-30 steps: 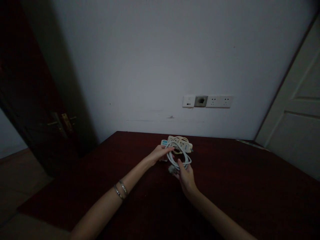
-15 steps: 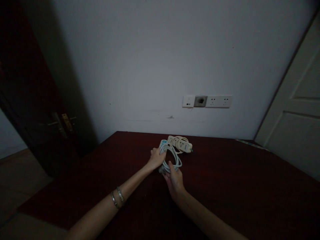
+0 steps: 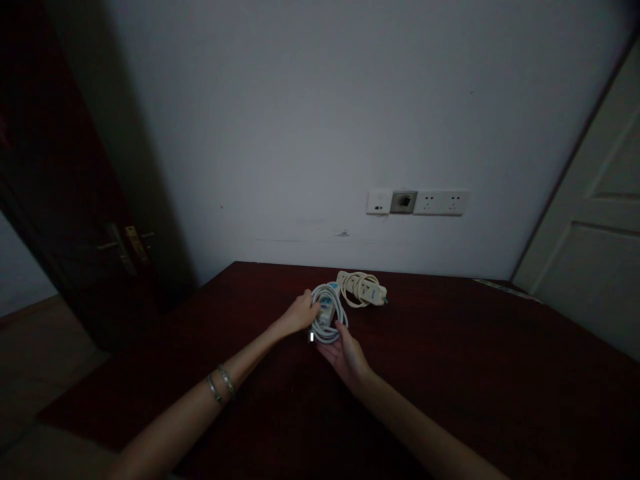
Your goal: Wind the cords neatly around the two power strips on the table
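Observation:
A coiled white cable (image 3: pixel 342 313) lies around a white power strip (image 3: pixel 327 311) with blue markings. My left hand (image 3: pixel 301 311) is closed on the left side of the coil. My right hand (image 3: pixel 347 353) grips the coil's lower edge, thumb on top and fingers beneath. At the coil's lower left, the small plug (image 3: pixel 311 337) shows a bright glint. Just behind and to the right, a second, cream power strip (image 3: pixel 376 293) rests on the table with its own cord looped around it; neither hand touches it.
The dark red table (image 3: pixel 450 373) meets a pale wall (image 3: pixel 280 133). Wall sockets (image 3: pixel 440 203) sit above its far edge. A dark door with a handle (image 3: pixel 117 247) stands at the left, a white door (image 3: pixel 600 240) at the right.
The coil has shifted left and now lies around the power strip, whose body shows inside the loops. My left hand has moved slightly left with it; the cream strip stays put.

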`<state>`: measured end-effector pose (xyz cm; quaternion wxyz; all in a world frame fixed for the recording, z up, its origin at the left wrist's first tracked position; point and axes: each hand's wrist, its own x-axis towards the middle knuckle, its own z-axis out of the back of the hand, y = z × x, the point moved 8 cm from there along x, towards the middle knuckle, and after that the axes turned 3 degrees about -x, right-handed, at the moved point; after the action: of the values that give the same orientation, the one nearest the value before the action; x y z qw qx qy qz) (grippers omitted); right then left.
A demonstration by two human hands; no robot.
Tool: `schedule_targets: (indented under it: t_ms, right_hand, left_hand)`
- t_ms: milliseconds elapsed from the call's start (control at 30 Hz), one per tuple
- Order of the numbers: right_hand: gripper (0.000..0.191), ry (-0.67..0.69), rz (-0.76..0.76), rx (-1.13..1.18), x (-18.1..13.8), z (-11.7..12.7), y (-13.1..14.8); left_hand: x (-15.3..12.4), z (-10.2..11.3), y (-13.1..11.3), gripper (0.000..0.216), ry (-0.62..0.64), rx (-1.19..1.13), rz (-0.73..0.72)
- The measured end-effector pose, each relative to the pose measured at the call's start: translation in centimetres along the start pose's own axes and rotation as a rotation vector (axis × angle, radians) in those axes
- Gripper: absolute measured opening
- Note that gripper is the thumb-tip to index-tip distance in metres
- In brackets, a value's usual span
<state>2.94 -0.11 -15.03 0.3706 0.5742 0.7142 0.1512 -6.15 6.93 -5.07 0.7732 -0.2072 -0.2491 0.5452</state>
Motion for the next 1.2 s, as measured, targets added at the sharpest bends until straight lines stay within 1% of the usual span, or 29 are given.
schedule_targets:
  t_ms: [133,200,333,467,700,800,900,1067,1133,1200]
  right_hand:
    - [0.021,0.013,-0.027,-0.134,0.4,0.2,0.4]
    - [0.018,0.018,-0.029,-0.157,0.6,0.5,0.7]
    - [0.014,0.032,0.013,-0.187,1.4,0.9,1.5]
    - [0.008,0.065,0.05,-0.205,2.0,0.8,2.3]
    - [0.013,0.118,0.076,-0.217,3.5,0.1,3.4]
    - [0.011,0.104,0.063,-0.244,4.4,0.0,3.4]
    - [0.017,0.081,0.058,-0.282,5.1,-0.2,3.4]
    - [0.018,0.079,0.108,-0.316,5.4,-0.9,3.8]
    - [0.018,0.102,0.126,-0.319,5.1,-1.2,3.9]
    - [0.022,0.13,0.144,-0.321,4.5,-1.5,4.0]
  left_hand:
    - [0.6,0.0,0.8,0.028,-0.003,0.008,0.003]
    - [0.9,-0.2,1.6,0.027,-0.009,-0.044,0.017]
    - [1.3,-0.9,3.4,0.026,-0.048,-0.235,0.083]
    - [1.5,-1.3,4.3,0.026,-0.086,-0.279,0.118]
    - [1.7,-1.6,4.4,0.025,-0.086,-0.35,0.136]
    - [1.8,-1.8,4.5,0.023,-0.073,-0.4,0.145]
    - [2.0,-1.7,4.6,0.021,-0.087,-0.441,0.162]
    - [2.3,-1.0,4.2,0.024,-0.108,-0.5,0.155]
    - [2.2,-1.0,4.0,0.028,-0.076,-0.551,0.156]
    - [2.0,-1.3,4.2,0.027,-0.017,-0.623,0.185]
